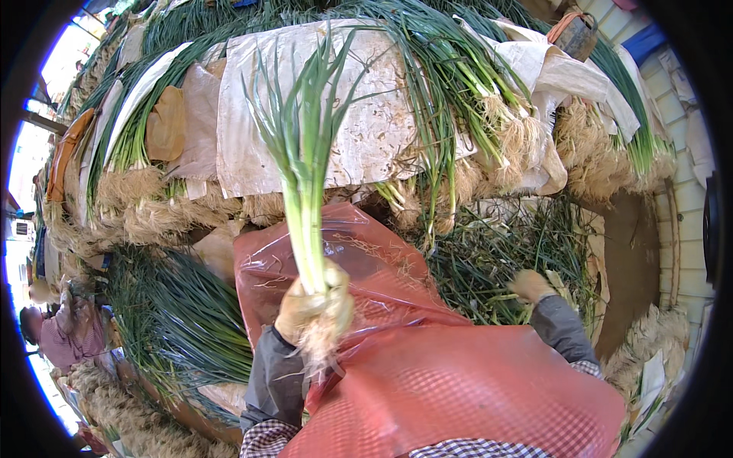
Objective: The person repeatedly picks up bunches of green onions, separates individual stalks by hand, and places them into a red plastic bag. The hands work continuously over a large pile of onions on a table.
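Note:
My left hand, in a pale glove, is closed around a bunch of green onions just above its roots. The bunch stands upright over my lap, leaves pointing away from me, pale roots hanging below the fist. A red plastic apron covers my lap. On the right, my right hand is blurred and lies over a heap of stripped onion leaves; whether its fingers are apart or hold anything does not show. Past the held bunch a stained white woven sheet covers part of the stacked onions.
More green onions lie roots towards me beside the sheet. A large pile of onions rests at my left. Another person is at the far left. A metal container stands at the back right, near a ribbed wall.

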Demonstrator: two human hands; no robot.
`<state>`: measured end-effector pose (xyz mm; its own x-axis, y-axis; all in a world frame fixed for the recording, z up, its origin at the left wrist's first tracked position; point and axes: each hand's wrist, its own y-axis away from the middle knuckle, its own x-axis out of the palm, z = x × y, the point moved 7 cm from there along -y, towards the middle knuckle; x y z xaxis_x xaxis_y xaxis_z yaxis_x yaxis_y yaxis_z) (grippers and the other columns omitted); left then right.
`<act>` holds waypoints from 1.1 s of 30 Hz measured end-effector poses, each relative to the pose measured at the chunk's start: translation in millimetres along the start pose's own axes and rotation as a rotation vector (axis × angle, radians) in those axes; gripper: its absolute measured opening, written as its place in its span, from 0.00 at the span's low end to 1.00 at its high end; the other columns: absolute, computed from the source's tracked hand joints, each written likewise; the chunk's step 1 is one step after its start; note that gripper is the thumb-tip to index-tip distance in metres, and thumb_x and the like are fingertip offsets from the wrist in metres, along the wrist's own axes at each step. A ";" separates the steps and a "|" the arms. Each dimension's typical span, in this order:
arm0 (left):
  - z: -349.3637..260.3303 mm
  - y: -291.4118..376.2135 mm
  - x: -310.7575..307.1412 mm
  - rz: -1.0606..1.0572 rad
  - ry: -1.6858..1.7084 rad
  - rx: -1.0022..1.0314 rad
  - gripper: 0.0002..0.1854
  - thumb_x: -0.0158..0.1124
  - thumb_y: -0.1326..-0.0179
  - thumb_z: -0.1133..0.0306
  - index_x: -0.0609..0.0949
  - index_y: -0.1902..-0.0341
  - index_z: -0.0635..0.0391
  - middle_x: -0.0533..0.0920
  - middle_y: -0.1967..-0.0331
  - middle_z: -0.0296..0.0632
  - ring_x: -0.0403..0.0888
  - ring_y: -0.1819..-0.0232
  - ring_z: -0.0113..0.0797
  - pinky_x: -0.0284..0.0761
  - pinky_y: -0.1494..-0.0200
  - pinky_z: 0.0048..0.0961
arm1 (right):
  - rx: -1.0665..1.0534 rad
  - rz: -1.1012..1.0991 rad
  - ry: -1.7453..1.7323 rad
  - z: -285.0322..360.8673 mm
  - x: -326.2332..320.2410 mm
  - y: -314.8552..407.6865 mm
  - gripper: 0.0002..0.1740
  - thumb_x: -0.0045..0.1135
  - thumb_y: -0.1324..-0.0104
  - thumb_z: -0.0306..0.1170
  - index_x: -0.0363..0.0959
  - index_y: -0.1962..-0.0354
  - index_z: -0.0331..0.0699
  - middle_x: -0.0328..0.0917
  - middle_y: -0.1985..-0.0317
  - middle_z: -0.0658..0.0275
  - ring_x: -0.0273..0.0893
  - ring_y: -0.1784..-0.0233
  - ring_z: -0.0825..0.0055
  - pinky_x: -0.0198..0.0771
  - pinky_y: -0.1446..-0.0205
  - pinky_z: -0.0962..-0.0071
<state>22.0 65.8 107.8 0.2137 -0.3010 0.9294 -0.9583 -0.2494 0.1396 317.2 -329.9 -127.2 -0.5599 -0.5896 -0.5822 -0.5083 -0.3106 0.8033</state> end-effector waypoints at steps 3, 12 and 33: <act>38.0 -18.5 -20.4 -0.175 -0.133 -0.124 0.16 0.66 0.44 0.74 0.72 0.54 0.58 0.75 0.71 0.41 0.74 0.77 0.32 0.73 0.77 0.25 | -0.177 -0.485 -0.536 111.3 -63.8 -42.8 0.21 0.53 0.35 0.48 0.79 0.58 0.40 0.83 0.61 0.53 0.81 0.56 0.53 0.75 0.52 0.60; 72.9 -43.7 -47.8 -0.471 -0.263 -0.170 0.18 0.63 0.46 0.85 0.77 0.52 0.59 0.80 0.56 0.40 0.81 0.54 0.33 0.80 0.53 0.27 | -0.423 -0.202 -1.230 223.1 -187.5 -30.9 0.18 0.58 0.33 0.42 0.76 0.60 0.33 0.79 0.73 0.61 0.75 0.74 0.76 0.71 0.68 0.76; 113.4 -61.7 -70.1 -0.513 -0.196 -0.226 0.15 0.60 0.39 0.82 0.76 0.48 0.65 0.82 0.54 0.46 0.83 0.55 0.37 0.82 0.53 0.30 | -0.581 0.065 -1.166 228.0 -185.3 27.1 0.23 0.50 0.30 0.45 0.71 0.47 0.37 0.77 0.58 0.62 0.73 0.62 0.78 0.73 0.58 0.73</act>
<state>87.6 -2.1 -4.7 0.6710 -0.3629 0.6466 -0.7352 -0.2126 0.6437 258.0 -59.1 -26.3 -0.9565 0.2833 -0.0701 -0.2673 -0.7542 0.5998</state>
